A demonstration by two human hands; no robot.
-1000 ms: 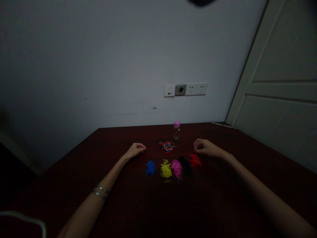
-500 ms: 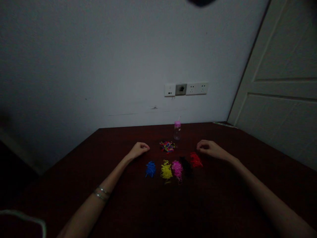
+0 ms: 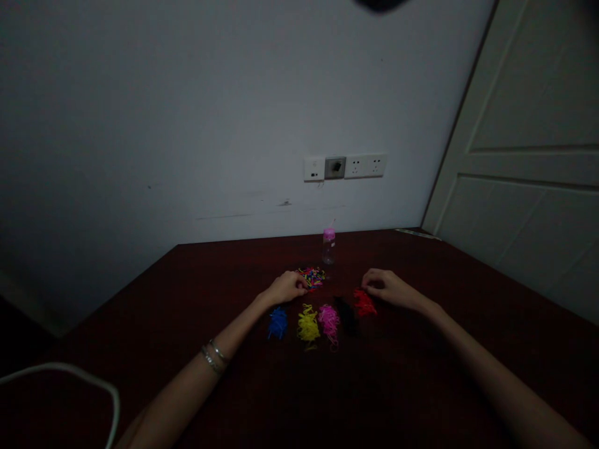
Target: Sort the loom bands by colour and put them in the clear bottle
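My left hand (image 3: 287,287) reaches to the left edge of a mixed-colour pile of small rubber bands (image 3: 314,277), thumb and fingers pinched together; whatever is between them is too small to make out. My right hand (image 3: 384,287) is at the far edge of the red rubber bands (image 3: 365,303), its fingers curled in a pinch whose contents I cannot see. Nearer to me, sorted heaps lie in a row: blue bands (image 3: 277,323), yellow bands (image 3: 308,326), pink bands (image 3: 329,323) and black bands (image 3: 346,315), the last faint against the dark tabletop.
Behind the mixed pile stands a clear bottle with a pink lid (image 3: 329,247). The dark red table (image 3: 224,265) meets a wall with sockets (image 3: 365,166). A white cable (image 3: 70,368) curves in at lower left, and a pale door (image 3: 524,156) stands at right.
My left hand has moved right, from beside the mixed pile onto its edge. My right hand has come slightly nearer to the red bands. The view has shifted a little to the right.
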